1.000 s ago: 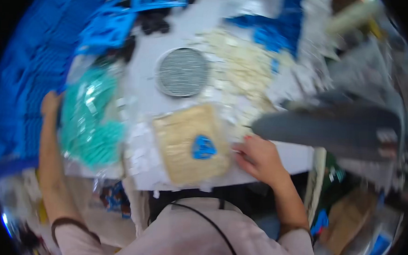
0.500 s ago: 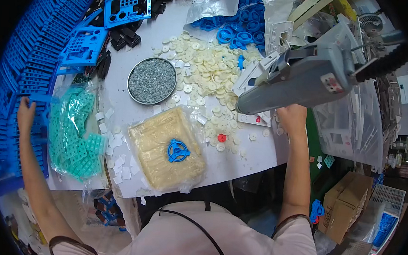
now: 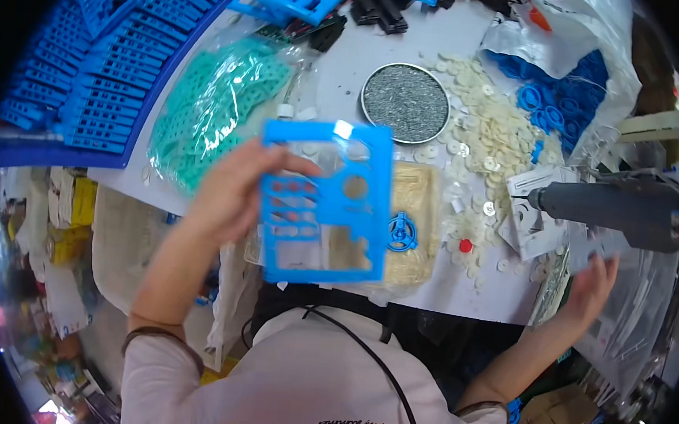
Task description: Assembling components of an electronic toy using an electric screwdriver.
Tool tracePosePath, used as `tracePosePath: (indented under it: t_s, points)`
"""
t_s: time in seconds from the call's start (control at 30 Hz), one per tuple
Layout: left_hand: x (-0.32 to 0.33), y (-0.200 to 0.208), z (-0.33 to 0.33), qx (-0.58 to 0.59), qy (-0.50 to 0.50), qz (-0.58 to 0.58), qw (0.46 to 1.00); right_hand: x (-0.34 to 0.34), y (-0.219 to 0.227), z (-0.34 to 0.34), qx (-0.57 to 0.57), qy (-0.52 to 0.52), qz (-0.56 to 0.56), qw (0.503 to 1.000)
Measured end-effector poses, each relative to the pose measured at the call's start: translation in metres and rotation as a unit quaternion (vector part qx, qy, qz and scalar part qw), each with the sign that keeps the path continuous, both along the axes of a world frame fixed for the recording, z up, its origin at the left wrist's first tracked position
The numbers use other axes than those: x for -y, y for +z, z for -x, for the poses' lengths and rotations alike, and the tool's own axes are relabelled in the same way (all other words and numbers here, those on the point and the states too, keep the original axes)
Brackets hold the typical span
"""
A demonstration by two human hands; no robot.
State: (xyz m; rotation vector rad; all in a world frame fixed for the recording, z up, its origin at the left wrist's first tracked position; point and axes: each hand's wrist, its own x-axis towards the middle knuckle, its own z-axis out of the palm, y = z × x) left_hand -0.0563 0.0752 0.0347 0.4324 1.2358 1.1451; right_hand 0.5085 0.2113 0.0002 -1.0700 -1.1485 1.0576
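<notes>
My left hand [image 3: 236, 194] is closed on the left edge of a blue plastic panel [image 3: 375, 206] with a round hole, square openings and a cut-out window. The panel is held up over the table's front edge, partly covering a wrapped cream-coloured pack [image 3: 414, 271] with a blue ring-shaped part [image 3: 402, 233] on it. My right hand [image 3: 587, 293] is off the table's right edge, fingers apart, with nothing visible in them. It is nearest to a grey powered screwdriver [image 3: 615, 215], which hangs above white plastic pieces [image 3: 523, 204].
A round tin of small metal screws [image 3: 406, 101] stands behind the pack. Cream discs [image 3: 488, 132] lie scattered beside it, with a red piece [image 3: 466, 245] in front. Bagged green parts [image 3: 217, 111] and a blue bin of stacked panels [image 3: 121, 90] are at left; a bag of blue rings [image 3: 549, 93] is at back right.
My left hand has brought a blue panel from the stack on the left to the front middle. My right hand has moved off the white pieces and opened. The view has shifted left.
</notes>
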Motion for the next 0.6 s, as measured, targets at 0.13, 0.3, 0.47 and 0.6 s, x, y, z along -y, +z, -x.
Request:
tracePosePath:
  t_s: [0.13, 0.3, 0.47, 0.6]
  points:
    - [0.011, -0.046, -0.040, 0.140, -0.003, 0.039, 0.989, 0.070, 0.029, 0.043, -0.157, 0.221, -0.163, 0.949]
    - [-0.003, -0.055, -0.058, 0.194, -0.092, 0.081, 0.973, 0.097, 0.067, 0.112, 0.091, 0.441, -0.177, 0.875]
    - [-0.013, -0.047, -0.066, 0.271, -0.147, -0.014, 0.951, 0.071, 0.074, 0.235, 0.386, 0.499, -0.289, 0.720]
    - [-0.003, -0.048, -0.051, 0.196, -0.138, 0.024, 0.970, 0.061, 0.063, 0.271, 0.437, 0.462, -0.365, 0.680]
